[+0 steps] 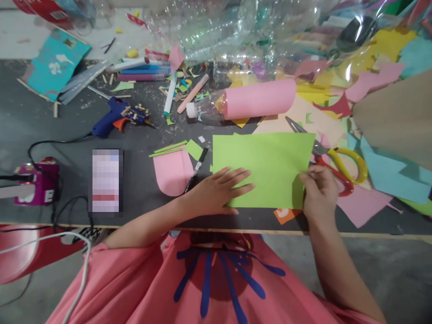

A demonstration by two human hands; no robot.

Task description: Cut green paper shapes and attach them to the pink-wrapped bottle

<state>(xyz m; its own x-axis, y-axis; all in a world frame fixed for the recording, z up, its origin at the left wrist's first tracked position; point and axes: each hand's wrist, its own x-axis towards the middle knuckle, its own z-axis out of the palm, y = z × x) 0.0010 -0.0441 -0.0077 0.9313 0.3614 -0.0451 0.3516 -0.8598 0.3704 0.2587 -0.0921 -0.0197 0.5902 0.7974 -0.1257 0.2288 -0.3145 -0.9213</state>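
A sheet of light green paper point(263, 166) lies on the dark table in front of me. My left hand point(224, 191) rests flat on its lower left part, fingers spread. At the sheet's right edge, my right hand point(319, 189) pinches the paper between thumb and fingers. Scissors with red and yellow handles point(347, 166) lie just beyond that hand, their blades partly under the green sheet. To the left are a pink paper piece with a rounded end point(173, 173), thin green strips point(168, 149) and a black marker point(196, 170).
A plastic bottle wrapped in pink paper point(259, 99) lies behind the sheet. Further left are a blue glue gun point(113, 117), a phone point(105, 180) and a purple box with cables point(37, 182). Coloured paper scraps point(398, 166) crowd the right; clear bottles point(209, 27) fill the back.
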